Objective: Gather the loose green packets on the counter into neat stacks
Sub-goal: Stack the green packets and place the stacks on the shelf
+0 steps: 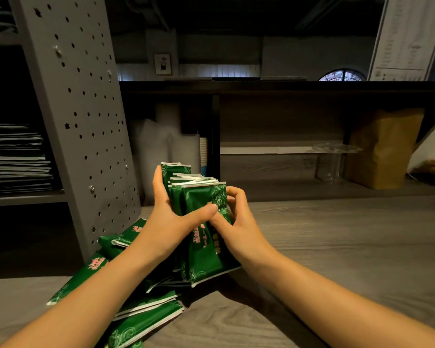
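A bundle of several green packets (pixel 201 257) with white sealed edges stands upright on the wooden counter (pixel 337 247), held between both hands. My left hand (pixel 168 217) grips its left side, thumb pressed across the front packet. My right hand (pixel 239 222) holds the right side, fingers curled over the front packet's edge. More loose green packets (pixel 146 315) lie in an untidy heap on the counter under my left forearm, and others (pixel 121 241) lie against the grey panel.
A grey perforated metal panel (pixel 83 126) leans at the left, with stacked papers (pixel 15 159) on shelves behind it. At the back are white rolls (pixel 161 141), a clear plastic cup (pixel 333 162) and a brown paper bag (pixel 384 149).
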